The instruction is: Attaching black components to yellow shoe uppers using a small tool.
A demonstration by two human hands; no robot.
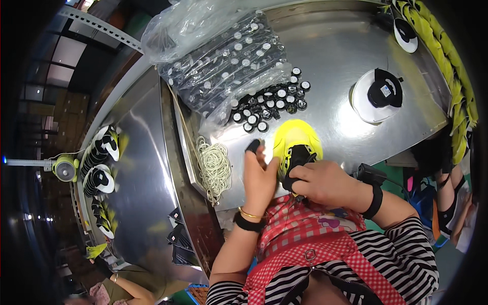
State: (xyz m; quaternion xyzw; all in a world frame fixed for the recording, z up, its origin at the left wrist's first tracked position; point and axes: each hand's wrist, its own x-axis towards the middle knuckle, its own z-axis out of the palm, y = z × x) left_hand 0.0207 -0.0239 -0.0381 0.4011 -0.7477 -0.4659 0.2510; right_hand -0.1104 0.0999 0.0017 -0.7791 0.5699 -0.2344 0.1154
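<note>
Lower centre of frame: both hands work at the near edge of the steel bench (pixel 330 46), over a red checked apron (pixel 305 239).
Right hand: right hand (pixel 325 183) closed over the black heel part of a yellow shoe upper (pixel 297 140); fingers curled round it, gripping; black wrist strap on this arm.
Left hand: left hand (pixel 259 175) raised just left of the upper, fingers pinched on a small black piece (pixel 253 146); the far side of that grip is hidden, looks shut; gold bangle and dark band at the wrist.
Upper position: toe points away toward frame centre, heel end under the right hand, resting on the bench edge.
Step in hand: judged as fitting the small black piece to the upper, piece held beside it, not yet touching as far as I can see.
Next move needs: bring piece to the black lacing area, right hand keeps the upper steady; exact seat point is hidden by the fingers.
Parts supply: loose black-and-white round dials (pixel 272 101) just beyond the upper; more in a clear plastic bag (pixel 218 56), upper centre.
Cord: coil of pale cord (pixel 213 165) left of the left hand, near.
Other items: white disc with a black part (pixel 376 96) upper right; stack of yellow uppers (pixel 452 76) along the right rim; black-and-white uppers (pixel 99 168) far left.
Other person: an arm at lower left, well apart.
</note>
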